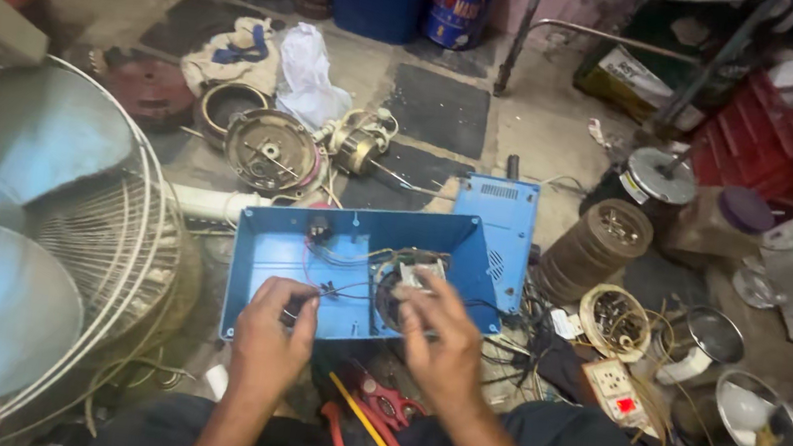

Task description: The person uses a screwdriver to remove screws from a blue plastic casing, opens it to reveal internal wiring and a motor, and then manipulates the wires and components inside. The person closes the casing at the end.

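I see open floor only beyond the blue casing (274, 238); a fan cage (111, 249) crowds my left hand (272, 334), while wire coils (614, 320), bowls (758, 419) and a socket board (614, 383) hem my right hand (438, 334).

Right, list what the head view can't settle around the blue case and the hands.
- Coil unit in the blue metal case: partly covered by the right hand, motion-blurred.
- Thin wires at the left hand: too small to trace.
- Red-handled pliers: jaws hidden under the right wrist.
- Fan: cut by the left edge.
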